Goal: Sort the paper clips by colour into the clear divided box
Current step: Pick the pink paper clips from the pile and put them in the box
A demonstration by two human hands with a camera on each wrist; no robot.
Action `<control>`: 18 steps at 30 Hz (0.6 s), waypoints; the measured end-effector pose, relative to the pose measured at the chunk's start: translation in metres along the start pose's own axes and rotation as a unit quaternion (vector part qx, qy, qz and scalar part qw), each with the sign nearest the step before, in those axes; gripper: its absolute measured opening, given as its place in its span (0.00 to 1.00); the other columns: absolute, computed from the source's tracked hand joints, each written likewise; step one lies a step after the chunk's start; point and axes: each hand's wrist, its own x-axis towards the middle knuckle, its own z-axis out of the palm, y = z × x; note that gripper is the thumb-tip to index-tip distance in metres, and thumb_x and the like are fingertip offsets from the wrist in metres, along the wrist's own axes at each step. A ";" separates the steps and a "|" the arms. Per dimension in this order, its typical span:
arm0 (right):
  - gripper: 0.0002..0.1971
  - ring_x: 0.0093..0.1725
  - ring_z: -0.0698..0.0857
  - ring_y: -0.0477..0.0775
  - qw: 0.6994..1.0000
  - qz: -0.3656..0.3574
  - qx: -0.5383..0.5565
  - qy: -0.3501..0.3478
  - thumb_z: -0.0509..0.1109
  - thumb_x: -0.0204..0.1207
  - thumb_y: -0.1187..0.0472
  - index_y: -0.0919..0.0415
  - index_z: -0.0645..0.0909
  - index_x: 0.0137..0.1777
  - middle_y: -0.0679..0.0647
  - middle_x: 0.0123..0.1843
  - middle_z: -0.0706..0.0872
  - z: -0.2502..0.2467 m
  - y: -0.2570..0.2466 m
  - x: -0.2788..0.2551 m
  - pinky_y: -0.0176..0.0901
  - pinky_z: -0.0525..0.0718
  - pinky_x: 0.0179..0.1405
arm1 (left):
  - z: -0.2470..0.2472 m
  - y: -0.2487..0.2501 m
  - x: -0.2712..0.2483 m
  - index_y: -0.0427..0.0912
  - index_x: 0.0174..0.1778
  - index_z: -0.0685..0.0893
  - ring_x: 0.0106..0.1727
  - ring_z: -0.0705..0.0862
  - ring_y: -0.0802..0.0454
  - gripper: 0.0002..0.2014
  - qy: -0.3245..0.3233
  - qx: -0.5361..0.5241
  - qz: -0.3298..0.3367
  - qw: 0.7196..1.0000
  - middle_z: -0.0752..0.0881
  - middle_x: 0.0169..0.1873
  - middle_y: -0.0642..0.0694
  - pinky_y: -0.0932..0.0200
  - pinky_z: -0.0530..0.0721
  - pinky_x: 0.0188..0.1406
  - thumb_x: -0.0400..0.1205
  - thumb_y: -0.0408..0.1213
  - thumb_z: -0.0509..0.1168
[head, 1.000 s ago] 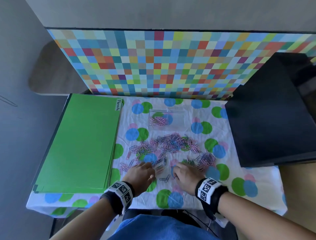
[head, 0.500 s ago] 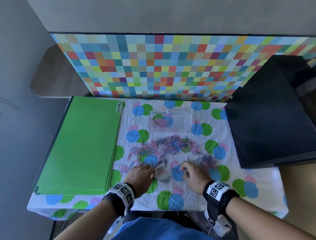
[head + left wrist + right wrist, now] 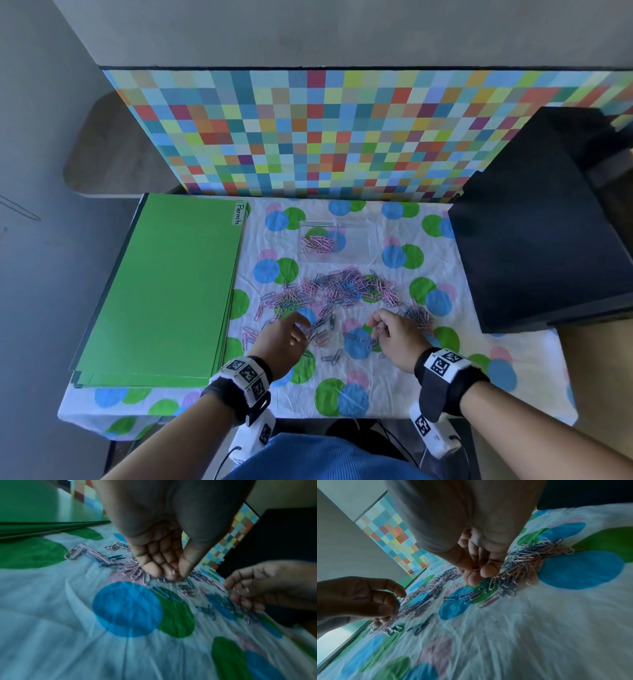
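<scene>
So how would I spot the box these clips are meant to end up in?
Start at the checkered colour wall behind the spotted tablecloth. Just in front of it, between the green folders and the black box, sits the clear divided box. It is see-through, with only pink paper clips in its left compartment.

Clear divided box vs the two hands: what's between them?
Head view: the loose pile of pink and blue paper clips on the dotted cloth, between clear divided box and both hands.
</scene>
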 end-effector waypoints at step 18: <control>0.06 0.53 0.78 0.53 0.972 -0.086 -0.215 -0.025 0.64 0.76 0.60 0.54 0.79 0.51 0.49 0.51 0.81 0.003 0.004 0.000 0.45 0.79 0.48 | 0.011 0.017 0.014 0.47 0.44 0.86 0.38 0.81 0.58 0.06 0.025 0.042 0.014 0.999 0.83 0.39 0.51 0.72 0.74 0.35 0.77 0.35 0.64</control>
